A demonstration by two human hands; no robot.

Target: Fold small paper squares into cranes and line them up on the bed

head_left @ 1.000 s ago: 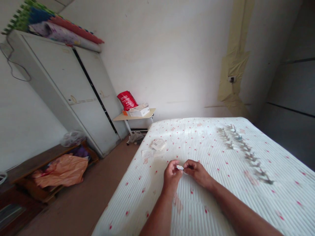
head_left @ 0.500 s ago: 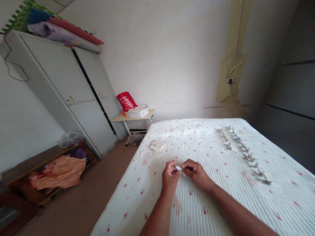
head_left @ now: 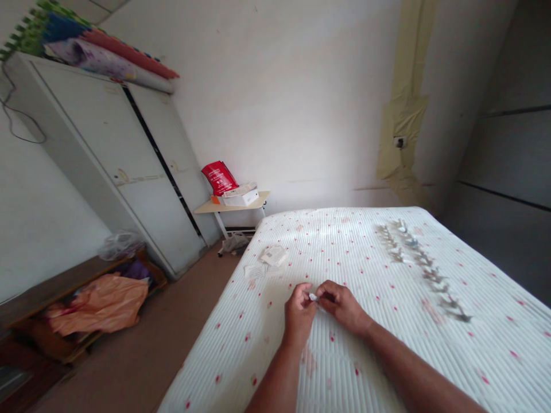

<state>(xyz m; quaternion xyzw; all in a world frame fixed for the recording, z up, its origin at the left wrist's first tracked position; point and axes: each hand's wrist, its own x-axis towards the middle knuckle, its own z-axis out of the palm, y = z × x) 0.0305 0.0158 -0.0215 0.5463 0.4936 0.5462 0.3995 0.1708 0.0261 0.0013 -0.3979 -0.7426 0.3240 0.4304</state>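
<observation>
Scarcely shifted since a moment ago, left hand (head_left: 298,314) and right hand (head_left: 343,307) pinch one small white paper scrap (head_left: 313,297) between their fingertips, over the ribbed, red-dotted bed (head_left: 344,373). Beyond them rightward runs a row of tiny folded figures (head_left: 424,269); ahead-left lie flat paper slips (head_left: 267,259)

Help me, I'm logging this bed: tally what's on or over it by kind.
2 hands: left hand, right hand
1 small white paper piece, pinched by both
1 cluster of loose papers
1 line of folded figures, singly too blurred to count
Total: 5
</observation>
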